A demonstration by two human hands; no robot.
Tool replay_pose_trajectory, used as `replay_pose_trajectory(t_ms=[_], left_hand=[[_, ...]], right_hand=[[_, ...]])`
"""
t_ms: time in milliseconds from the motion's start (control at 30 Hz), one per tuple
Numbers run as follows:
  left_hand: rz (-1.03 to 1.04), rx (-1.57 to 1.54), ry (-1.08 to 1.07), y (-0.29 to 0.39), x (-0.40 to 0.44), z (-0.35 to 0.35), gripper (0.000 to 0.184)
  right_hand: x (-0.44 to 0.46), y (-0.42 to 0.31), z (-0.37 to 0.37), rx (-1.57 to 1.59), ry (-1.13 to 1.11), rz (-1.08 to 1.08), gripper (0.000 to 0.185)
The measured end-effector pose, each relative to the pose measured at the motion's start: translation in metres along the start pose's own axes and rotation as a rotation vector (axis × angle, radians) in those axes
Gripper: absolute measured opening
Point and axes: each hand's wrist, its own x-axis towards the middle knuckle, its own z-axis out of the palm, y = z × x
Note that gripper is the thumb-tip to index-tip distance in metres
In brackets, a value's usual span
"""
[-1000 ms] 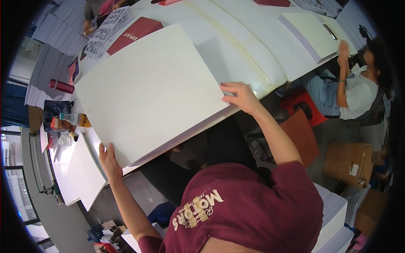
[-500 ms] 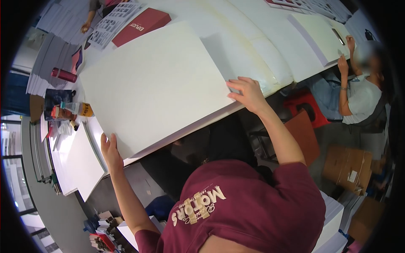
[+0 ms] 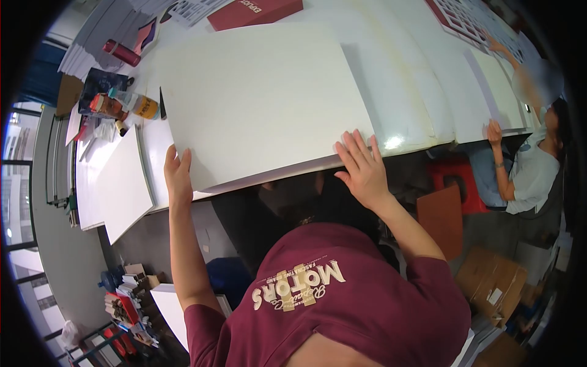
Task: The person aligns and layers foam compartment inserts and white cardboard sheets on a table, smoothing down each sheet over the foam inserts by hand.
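A thick stack of large white sheets (image 3: 263,104) lies on the table in front of me, its side showing along the front edge. My left hand (image 3: 179,177) is at the stack's front left corner, fingers upright and a little apart against the edge. At the front right corner, my right hand (image 3: 364,168) is spread flat, its fingertips over the border of the top sheet. Neither hand grips anything that I can see.
To the left are a drink bottle (image 3: 145,107), a red flask (image 3: 122,53) and more white sheets (image 3: 127,183). A red box (image 3: 257,12) lies behind the stack. At the right, a co-worker (image 3: 532,165) sits beside another white stack (image 3: 498,92).
My view has shifted, so the table appears higher. My right hand has turned from the stack's right side to its front corner, fingers spread. The co-worker's one arm now reaches farther across the table.
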Motion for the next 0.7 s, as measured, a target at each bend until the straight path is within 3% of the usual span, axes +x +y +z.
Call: replay_pose_trajectory(t_ms=[433, 600, 700], left_hand=[[0.014, -0.003, 0.064, -0.006, 0.001, 0.008, 0.042], [0.044, 0.334, 0.178, -0.009, 0.006, 0.008, 0.046], [0.214, 0.432, 0.192, -0.031, 0.015, 0.000, 0.048]], right_hand=[[0.035, -0.058, 0.025, 0.163, -0.039, -0.158, 0.063], [0.044, -0.075, 0.034, 0.164, -0.056, -0.197, 0.064], [0.042, -0.074, 0.040, 0.145, -0.067, -0.205, 0.065]])
